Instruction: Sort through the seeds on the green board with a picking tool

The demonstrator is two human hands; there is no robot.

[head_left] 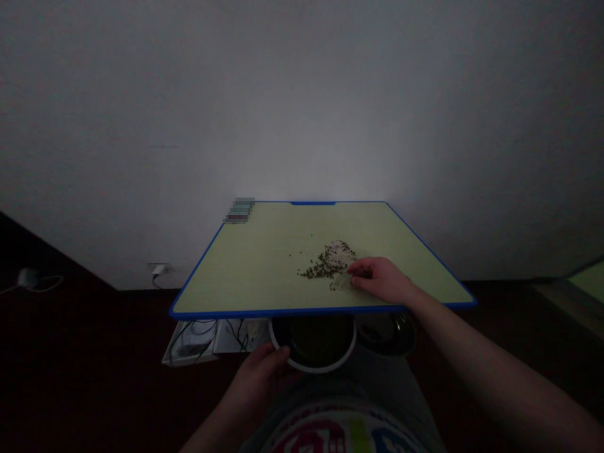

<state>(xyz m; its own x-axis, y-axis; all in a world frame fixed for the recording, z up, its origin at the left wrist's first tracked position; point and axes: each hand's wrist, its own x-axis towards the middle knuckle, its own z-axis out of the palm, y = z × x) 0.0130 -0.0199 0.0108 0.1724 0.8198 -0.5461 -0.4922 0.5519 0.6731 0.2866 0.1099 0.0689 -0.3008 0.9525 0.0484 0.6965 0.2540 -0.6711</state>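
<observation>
Held by its rim in my left hand (pixel 268 365) is a round bowl (pixel 352 356) with a pale rim and a dark inside. It sits just below the table's front edge, over my lap. On the table lies a loose pile of small dark greenish grains (pixel 323 267), like beans, next to a patch of whitish grains (pixel 340 251). My right hand (pixel 380 277) rests at the right side of the pile, fingers curled and thumb drawn in. Something thin and see-through (pixel 346 281) shows by its fingertips; its kind is unclear.
The pale yellow table (pixel 255 277) has a blue edge and stands against a grey wall (pixel 302 113). A blurred-out object (pixel 240 211) lies at its back left corner. Below are a second dark bowl (pixel 389 336) and white trays with cables (pixel 191 343). A plug (pixel 160 269) sits in the wall.
</observation>
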